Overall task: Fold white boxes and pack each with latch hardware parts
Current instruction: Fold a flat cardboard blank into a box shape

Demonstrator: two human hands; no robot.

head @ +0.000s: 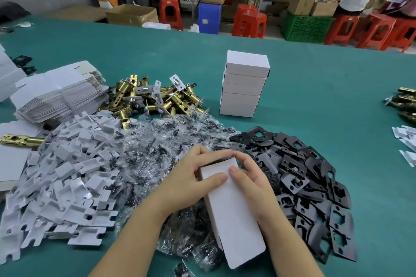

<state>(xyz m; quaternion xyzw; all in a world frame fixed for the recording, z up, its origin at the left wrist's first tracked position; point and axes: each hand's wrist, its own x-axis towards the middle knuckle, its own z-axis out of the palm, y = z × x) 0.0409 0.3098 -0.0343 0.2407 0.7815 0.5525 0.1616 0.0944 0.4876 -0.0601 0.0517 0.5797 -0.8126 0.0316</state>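
I hold a white box point(234, 211) between both my hands, lengthwise, its near end towards my body and its far end up at my fingers. My left hand point(189, 182) grips the far end from the left side, thumb lying flat on the top face, fingers curled over the far edge. My right hand point(254, 175) grips the same end from the right, thumb pressed on the top face just beside my left thumb, fingers bent over the far edge where a dark gap shows under the flap. Whether that end is fully closed I cannot tell.

Under my left wrist and beyond it lies a heap of clear bags of screws point(157, 153). Further left of that hand spreads a pile of white card inserts point(67, 180). Beyond those, far from my left hand, sits a stack of flat unfolded boxes point(60, 92), and next to it a heap of brass latches point(153, 99). One more brass latch point(20, 140) lies alone on white card at the far left.

To the right of my right hand, touching the box's side, is a pile of black strike plates point(315, 191). Straight ahead of both hands, well apart, stands a stack of finished white boxes point(244, 84) on the green table point(326, 87).
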